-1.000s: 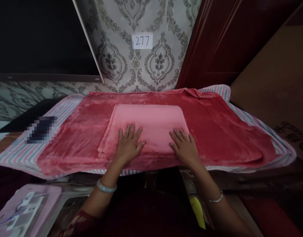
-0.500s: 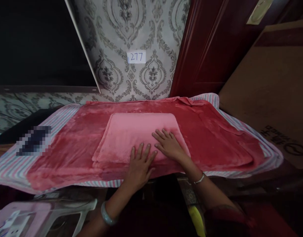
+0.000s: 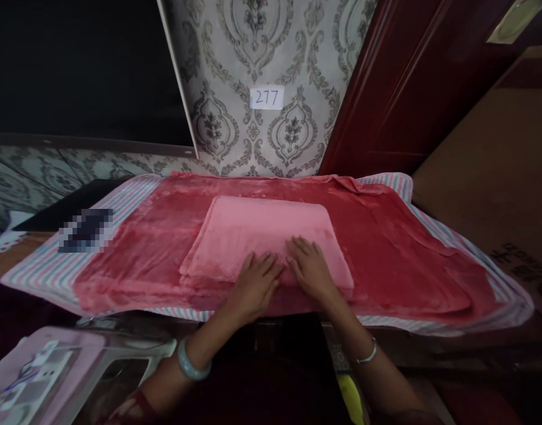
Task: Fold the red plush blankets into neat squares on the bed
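A pink plush cloth, folded into a flat rectangular bundle, lies in the middle of a red plush blanket. On the bundle's near part, my left hand lies palm down with its fingers stretched forward. Just to its right, my right hand also rests flat on the pink cloth, fingers extended. The two hands are a small gap apart, and neither grips anything. The near edge of the bundle is partly hidden under my hands and wrists.
A striped sheet shows beneath the red blanket. Behind are a dark screen, a wall label reading 277 and a dark red door. A cardboard box stands at right, a pink and white stool at lower left.
My right hand has drawn back slightly toward me on the pink cloth, and its fingers are closer together. The left fingers are less spread. The view has shifted left.
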Available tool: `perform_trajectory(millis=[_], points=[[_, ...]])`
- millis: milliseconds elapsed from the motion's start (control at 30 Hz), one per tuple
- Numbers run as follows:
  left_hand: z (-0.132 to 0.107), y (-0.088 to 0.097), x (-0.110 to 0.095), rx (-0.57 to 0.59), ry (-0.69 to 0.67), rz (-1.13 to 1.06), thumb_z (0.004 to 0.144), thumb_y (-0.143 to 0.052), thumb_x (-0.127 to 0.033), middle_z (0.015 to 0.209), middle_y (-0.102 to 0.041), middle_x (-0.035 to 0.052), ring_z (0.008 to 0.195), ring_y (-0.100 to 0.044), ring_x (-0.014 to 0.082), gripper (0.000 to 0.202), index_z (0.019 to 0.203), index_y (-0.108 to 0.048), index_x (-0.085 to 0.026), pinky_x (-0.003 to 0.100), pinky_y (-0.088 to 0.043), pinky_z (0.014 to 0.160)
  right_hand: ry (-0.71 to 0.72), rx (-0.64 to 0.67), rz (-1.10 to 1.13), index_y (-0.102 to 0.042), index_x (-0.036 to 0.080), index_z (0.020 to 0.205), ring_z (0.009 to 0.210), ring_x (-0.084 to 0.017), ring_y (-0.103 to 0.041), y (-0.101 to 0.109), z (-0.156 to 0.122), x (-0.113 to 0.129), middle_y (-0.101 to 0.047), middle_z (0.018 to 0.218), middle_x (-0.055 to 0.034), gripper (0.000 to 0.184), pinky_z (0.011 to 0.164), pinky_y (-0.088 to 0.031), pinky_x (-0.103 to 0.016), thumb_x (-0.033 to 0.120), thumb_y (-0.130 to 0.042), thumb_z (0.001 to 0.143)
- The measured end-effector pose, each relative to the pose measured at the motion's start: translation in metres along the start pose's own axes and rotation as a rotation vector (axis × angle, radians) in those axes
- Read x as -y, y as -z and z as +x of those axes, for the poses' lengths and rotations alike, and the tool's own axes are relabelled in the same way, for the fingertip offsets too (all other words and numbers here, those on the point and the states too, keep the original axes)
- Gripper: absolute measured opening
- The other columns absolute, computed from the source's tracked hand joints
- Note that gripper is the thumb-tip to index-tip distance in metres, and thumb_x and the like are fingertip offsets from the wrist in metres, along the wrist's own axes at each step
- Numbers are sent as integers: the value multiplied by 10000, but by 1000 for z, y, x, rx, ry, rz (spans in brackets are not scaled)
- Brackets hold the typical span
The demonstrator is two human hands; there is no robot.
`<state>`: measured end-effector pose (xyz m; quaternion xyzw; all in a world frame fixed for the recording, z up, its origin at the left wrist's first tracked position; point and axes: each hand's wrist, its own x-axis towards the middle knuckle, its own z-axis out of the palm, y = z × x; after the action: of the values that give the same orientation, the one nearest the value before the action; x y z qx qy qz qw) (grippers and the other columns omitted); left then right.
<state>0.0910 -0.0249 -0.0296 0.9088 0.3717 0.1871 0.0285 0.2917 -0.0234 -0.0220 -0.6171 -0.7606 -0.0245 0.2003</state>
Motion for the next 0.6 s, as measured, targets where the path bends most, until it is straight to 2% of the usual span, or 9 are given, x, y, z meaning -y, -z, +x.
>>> perform_trajectory(millis=[100, 200, 300, 400, 500, 600], points=[[12, 17, 23, 46, 87, 29, 1025, -346, -202, 1542, -533, 145, 1470, -449, 238, 495, 1486, -521, -160, 545, -254, 1267, 133, 77, 28, -507, 173, 1526, 1526, -287, -333, -11, -2, 27, -451, 1605, -122, 519, 1237, -249, -553, 295, -415, 1030], [15, 23, 44, 114, 196, 118, 1023, -426, -302, 1623, -410, 167, 1530, -345, 308, 531, 1537, -457, -175, 651, -207, 1245, 157, 123, -4, -429, 251, 1579, 1558, -312, -250, -23, -4, 38, -342, 1668, -75, 552, 1230, -216, -609, 332, -444, 1032], [12, 20, 53, 131, 233, 168, 1016, -467, -424, 1677, -298, 151, 1558, -264, 349, 587, 1569, -413, -234, 704, -178, 1223, 139, 145, -29, -403, 318, 1587, 1567, -314, -222, -28, -5, 37, -307, 1684, -35, 548, 1226, -202, -627, 348, -433, 1041], [11, 20, 54, 155, 245, 163, 1023, -445, -462, 1692, -264, 133, 1571, -230, 333, 601, 1585, -384, -259, 681, -164, 1235, 135, 165, -39, -389, 324, 1593, 1569, -304, -220, -28, -5, 37, -301, 1687, -24, 548, 1233, -199, -612, 361, -423, 1048], [13, 29, 57, 209, 280, 166, 1019, -443, -498, 1688, -266, 144, 1573, -225, 328, 620, 1579, -398, -233, 656, -160, 1245, 124, 186, -40, -400, 320, 1590, 1563, -299, -242, -21, -4, 35, -315, 1680, -33, 544, 1233, -216, -592, 373, -425, 1049], [6, 42, 68, 177, 381, 210, 1015, -439, -506, 1674, -300, 156, 1570, -228, 349, 628, 1562, -430, -198, 662, -166, 1241, 35, 187, -59, -454, 298, 1564, 1541, -321, -294, -12, -6, 20, -364, 1657, -61, 528, 1217, -240, -603, 386, -426, 1044]])
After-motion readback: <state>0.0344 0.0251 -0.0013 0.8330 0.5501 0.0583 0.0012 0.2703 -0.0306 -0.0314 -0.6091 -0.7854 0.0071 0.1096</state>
